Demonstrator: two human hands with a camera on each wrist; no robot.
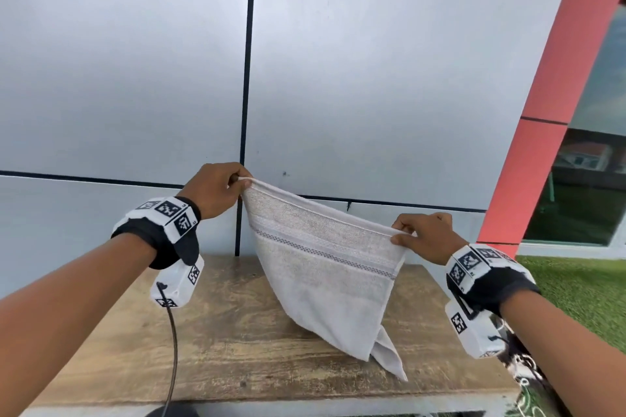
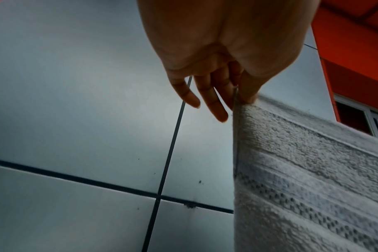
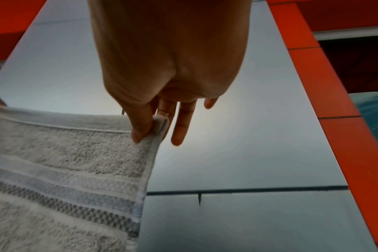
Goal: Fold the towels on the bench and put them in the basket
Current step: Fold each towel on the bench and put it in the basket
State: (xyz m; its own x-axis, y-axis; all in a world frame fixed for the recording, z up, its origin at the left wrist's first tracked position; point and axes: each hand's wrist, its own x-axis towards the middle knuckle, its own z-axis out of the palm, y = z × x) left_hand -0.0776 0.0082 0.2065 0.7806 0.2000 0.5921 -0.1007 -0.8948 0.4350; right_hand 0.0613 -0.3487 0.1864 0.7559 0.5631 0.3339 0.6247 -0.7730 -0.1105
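A pale grey towel [image 1: 325, 267] with a woven stripe band hangs in the air above the wooden bench [image 1: 220, 342], folded double, its lower corner touching the bench top. My left hand [image 1: 220, 189] pinches the towel's upper left corner between thumb and forefinger. My right hand [image 1: 423, 235] pinches the upper right corner, lower than the left. The left wrist view shows the thumb [image 2: 248, 88] pressed on the towel [image 2: 313, 170] edge, other fingers loose. In the right wrist view the thumb [image 3: 140, 126] clamps the towel [image 3: 65, 162] corner. No basket is in view.
A grey panelled wall [image 1: 135, 78] stands right behind the bench. A red pillar [image 1: 548, 112] and a window are at the right, with green turf [image 1: 576, 288] beyond the bench's right end. A black cable [image 1: 174, 349] hangs from my left wrist over the bench.
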